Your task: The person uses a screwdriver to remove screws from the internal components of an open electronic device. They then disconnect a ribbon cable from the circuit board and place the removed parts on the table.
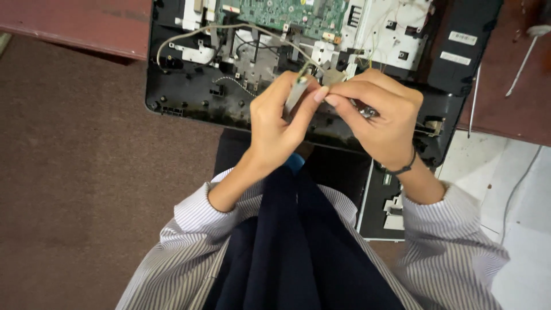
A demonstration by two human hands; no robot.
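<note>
Pinching a flat grey cable (both hands), left hand, right hand, opened device beneath

Brown carpet floor left; reddish wooden table above; pale floor tiles right.

Screwdriver on reddish table; brown carpet below.
</note>
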